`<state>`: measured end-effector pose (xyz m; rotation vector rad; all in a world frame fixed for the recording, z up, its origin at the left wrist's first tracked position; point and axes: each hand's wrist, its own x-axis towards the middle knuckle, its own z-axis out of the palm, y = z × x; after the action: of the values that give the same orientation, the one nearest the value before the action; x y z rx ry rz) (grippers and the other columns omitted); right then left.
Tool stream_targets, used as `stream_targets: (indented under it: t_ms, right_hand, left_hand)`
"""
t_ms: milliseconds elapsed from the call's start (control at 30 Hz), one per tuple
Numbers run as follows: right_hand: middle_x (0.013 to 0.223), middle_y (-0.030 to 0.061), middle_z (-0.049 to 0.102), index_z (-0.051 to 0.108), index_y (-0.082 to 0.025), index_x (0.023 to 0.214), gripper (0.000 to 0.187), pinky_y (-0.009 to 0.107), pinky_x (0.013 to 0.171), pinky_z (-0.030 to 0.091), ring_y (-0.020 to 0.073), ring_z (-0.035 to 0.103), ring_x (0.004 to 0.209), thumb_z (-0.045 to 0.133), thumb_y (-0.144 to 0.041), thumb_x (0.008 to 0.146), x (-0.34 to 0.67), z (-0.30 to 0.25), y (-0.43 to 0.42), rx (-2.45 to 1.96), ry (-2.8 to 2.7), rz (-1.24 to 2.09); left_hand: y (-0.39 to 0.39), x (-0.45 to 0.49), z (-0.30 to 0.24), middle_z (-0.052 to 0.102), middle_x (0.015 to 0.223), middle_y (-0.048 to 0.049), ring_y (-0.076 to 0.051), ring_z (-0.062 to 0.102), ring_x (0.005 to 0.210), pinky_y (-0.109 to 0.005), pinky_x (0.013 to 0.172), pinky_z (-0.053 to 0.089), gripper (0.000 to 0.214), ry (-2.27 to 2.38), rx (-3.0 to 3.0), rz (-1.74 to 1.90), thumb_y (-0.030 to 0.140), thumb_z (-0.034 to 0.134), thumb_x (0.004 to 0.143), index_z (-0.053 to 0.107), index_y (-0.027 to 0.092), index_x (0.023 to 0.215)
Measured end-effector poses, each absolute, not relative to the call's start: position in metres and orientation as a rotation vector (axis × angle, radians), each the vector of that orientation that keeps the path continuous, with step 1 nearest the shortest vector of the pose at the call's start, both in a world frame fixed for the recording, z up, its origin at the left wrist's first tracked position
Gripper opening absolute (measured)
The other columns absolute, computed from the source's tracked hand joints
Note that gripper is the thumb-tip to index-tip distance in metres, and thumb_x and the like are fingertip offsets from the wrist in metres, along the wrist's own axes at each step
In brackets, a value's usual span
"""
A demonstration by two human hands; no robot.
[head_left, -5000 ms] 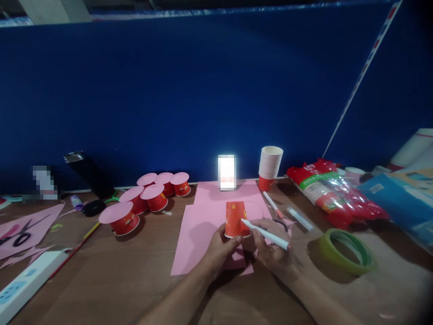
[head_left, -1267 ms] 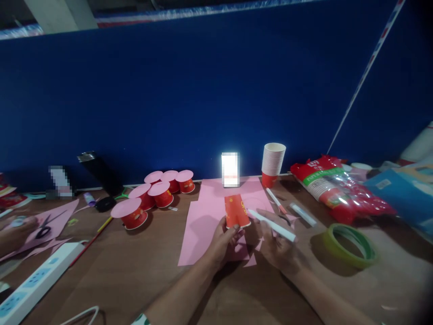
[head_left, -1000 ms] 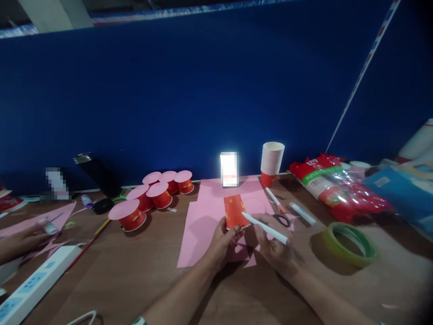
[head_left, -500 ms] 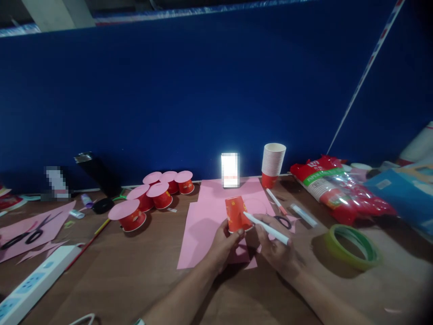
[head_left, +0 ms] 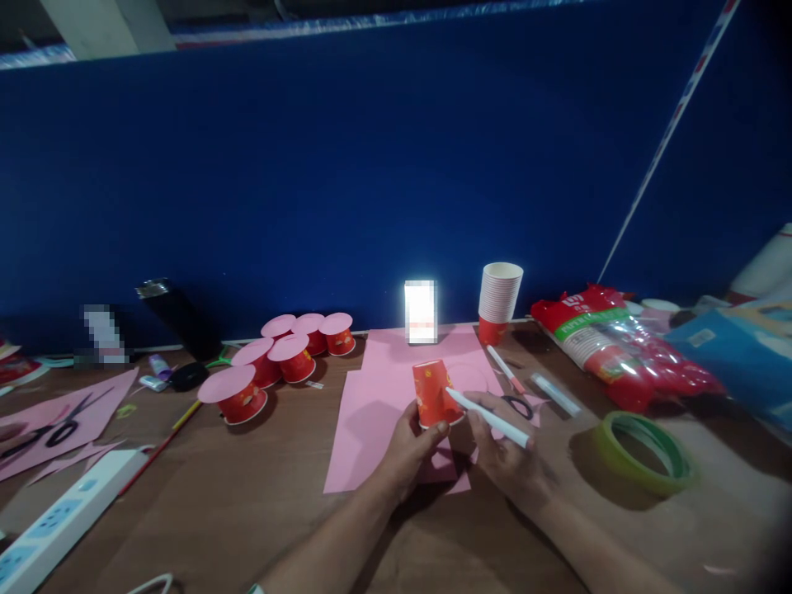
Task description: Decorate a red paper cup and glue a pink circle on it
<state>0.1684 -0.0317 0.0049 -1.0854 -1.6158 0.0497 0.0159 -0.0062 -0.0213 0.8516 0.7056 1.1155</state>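
Red paper cup (head_left: 433,396) in the left hand (head_left: 409,445), white pen (head_left: 495,421) in the right hand (head_left: 504,454).
The left fingers clamp the cup near its white rim, which faces down, the thumb across the lower front; the cup's body rises above them, over the pink paper (head_left: 362,437). The right fingers close around the pen, its tip at the cup's right side; whether it touches, I cannot tell.

The left hand (head_left: 409,450) holds an upended red paper cup (head_left: 433,394) over pink sheets (head_left: 362,425) on the desk (head_left: 247,511); the right hand (head_left: 508,454) points a white marker (head_left: 495,420) at its side. At the desk's back edge stands a cup stack (head_left: 500,297); left of it, six red cups (head_left: 299,366) carry pink discs (head_left: 289,346).
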Motion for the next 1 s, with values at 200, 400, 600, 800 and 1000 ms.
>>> stream_targets:
  t_ms: [200,400,600,800,1000]
  right_hand:
    - [0.088,0.0091,0.072,0.066,-0.021,0.098,0.023,0.037,0.074,0.059,0.0227,0.069,0.081,0.047,-0.034,0.094,0.1672,0.0108,-0.033,-1.1,-1.6,0.083]
    - [0.083,0.0097,0.071,0.068,-0.023,0.096,0.027,0.038,0.071,0.06,0.0239,0.069,0.08,0.046,-0.039,0.094,0.1663,0.0123,-0.033,-1.101,-1.593,0.114]
    - [0.086,0.0089,0.071,0.066,-0.022,0.096,0.023,0.036,0.071,0.059,0.0227,0.069,0.08,0.046,-0.034,0.094,0.1661,0.0116,-0.0324,-1.087,-1.597,0.132]
    - [0.087,0.0068,0.07,0.063,-0.021,0.096,0.015,0.035,0.073,0.058,0.0209,0.068,0.08,0.049,-0.025,0.093,0.1653,0.0125,-0.0333,-1.062,-1.612,0.119]
    - [0.085,0.0051,0.069,0.062,-0.021,0.097,0.014,0.032,0.072,0.057,0.0186,0.067,0.077,0.049,-0.017,0.091,0.1659,0.0081,-0.0326,-1.035,-1.649,0.092]
  left_hand:
    - [-0.0058,0.0153,-0.0217,0.068,0.113,-0.0134,-0.026,0.063,0.103,-0.039,0.095,0.045,0.055,0.709,0.86,1.095,0.032,0.082,0.065,0.061,0.017,0.114]
    - [-0.006,0.0141,-0.0219,0.068,0.113,-0.0124,-0.025,0.064,0.102,-0.037,0.092,0.047,0.054,0.705,0.894,1.092,0.034,0.08,0.067,0.061,0.018,0.115]
    - [-0.0054,0.0136,-0.0215,0.066,0.117,-0.0146,-0.028,0.062,0.105,-0.039,0.094,0.046,0.055,0.686,0.92,1.067,0.034,0.079,0.068,0.06,0.017,0.117]
    - [-0.0057,0.0142,-0.0202,0.065,0.119,-0.0164,-0.03,0.061,0.107,-0.043,0.096,0.045,0.055,0.66,0.911,1.07,0.033,0.078,0.069,0.059,0.016,0.118]
    - [-0.006,0.0157,-0.0206,0.066,0.115,-0.0155,-0.029,0.062,0.106,-0.044,0.098,0.043,0.054,0.65,0.884,1.095,0.032,0.08,0.068,0.061,0.015,0.115]
